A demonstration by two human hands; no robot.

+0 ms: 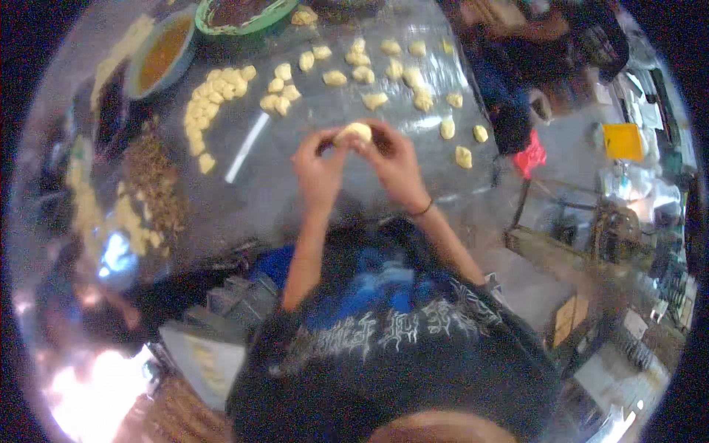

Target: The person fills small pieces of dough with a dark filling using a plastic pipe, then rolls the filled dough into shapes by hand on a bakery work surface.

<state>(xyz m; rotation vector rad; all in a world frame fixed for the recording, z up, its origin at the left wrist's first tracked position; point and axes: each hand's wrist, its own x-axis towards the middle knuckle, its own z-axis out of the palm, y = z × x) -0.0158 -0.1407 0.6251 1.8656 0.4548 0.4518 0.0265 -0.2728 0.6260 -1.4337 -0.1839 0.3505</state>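
Observation:
My left hand (319, 162) and my right hand (397, 162) meet above the metal table (295, 207), fingers closed round a pale yellow dough piece (354, 133). It is pinched between both sets of fingertips, which partly cover it. Beyond my hands lie many loose dough pieces (362, 74), some single and some touching. Left of them, more pieces form a curved cluster (210, 97). A slim whitish strip (246, 148) lies left of my left hand; blur hides whether it is a tool.
A green basin (255, 28) with dark contents stands at the far edge, beside a bowl (190, 46) of orange-brown stuff. A brown crumbly heap (151, 173) sits on the left. Another person's dark clothing (509, 96) shows past the right edge, near a pink bag (529, 155).

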